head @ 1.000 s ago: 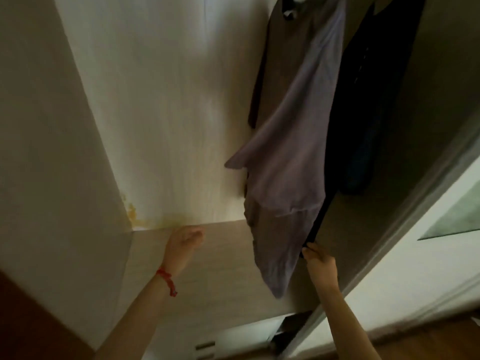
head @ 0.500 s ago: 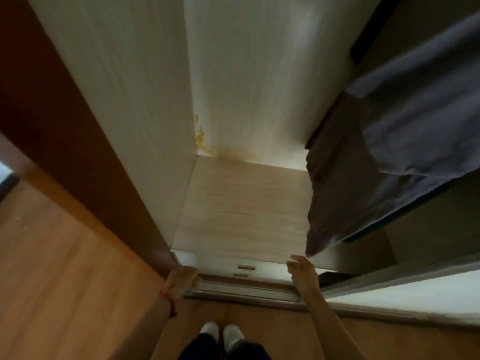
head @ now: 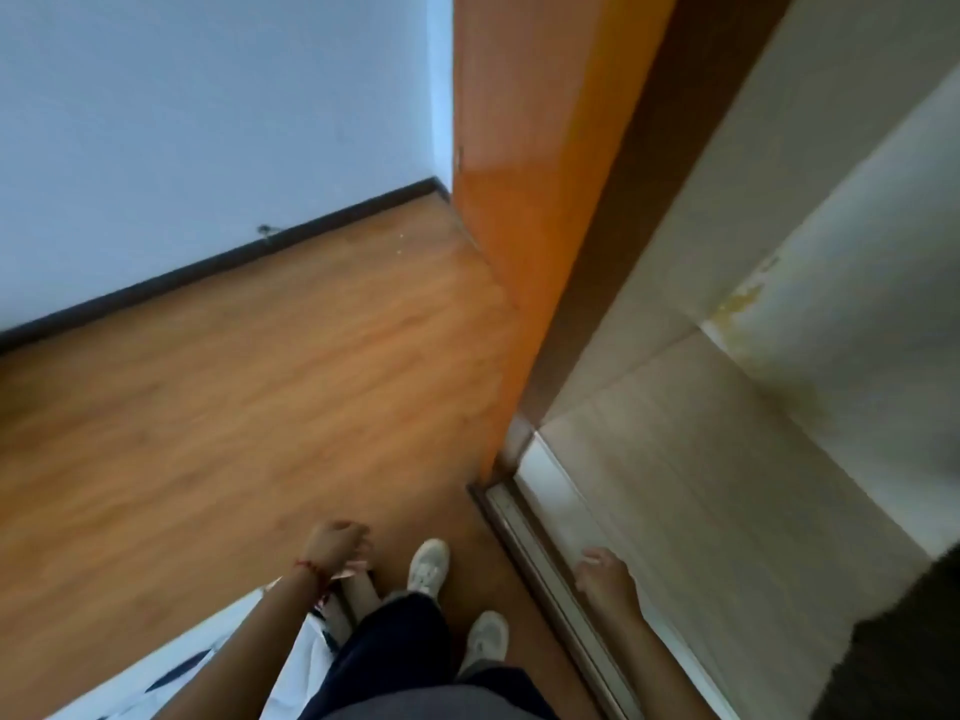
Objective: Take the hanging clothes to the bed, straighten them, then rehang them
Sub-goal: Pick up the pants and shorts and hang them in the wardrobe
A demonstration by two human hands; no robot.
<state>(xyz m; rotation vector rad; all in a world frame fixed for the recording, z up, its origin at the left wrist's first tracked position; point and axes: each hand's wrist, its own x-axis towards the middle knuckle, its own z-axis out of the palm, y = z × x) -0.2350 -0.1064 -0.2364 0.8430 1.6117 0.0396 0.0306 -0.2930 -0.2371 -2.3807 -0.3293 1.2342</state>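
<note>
I am looking down at the floor beside the open wardrobe [head: 727, 485]. Only a dark edge of a hanging garment [head: 898, 636] shows at the lower right. My left hand [head: 336, 544], a red string on its wrist, hangs with loosely curled fingers and holds nothing. It is above the floor next to my feet. My right hand [head: 602, 569] is relaxed over the wardrobe's bottom rail [head: 530, 543], apart from the garment. The white corner of the bed [head: 176, 678] lies at the lower left, under my left arm.
The orange wardrobe side panel [head: 524, 210] stands ahead, with a blue-white wall [head: 208, 122] and dark skirting to the left. A wooden floor [head: 234, 381] spreads between wall and bed. My feet in white shoes [head: 428, 566] stand by the rail.
My view has swung left and down, away from the hanging clothes. My right hand has let go of the dark garment's hem and dropped. Both hands now hang low.
</note>
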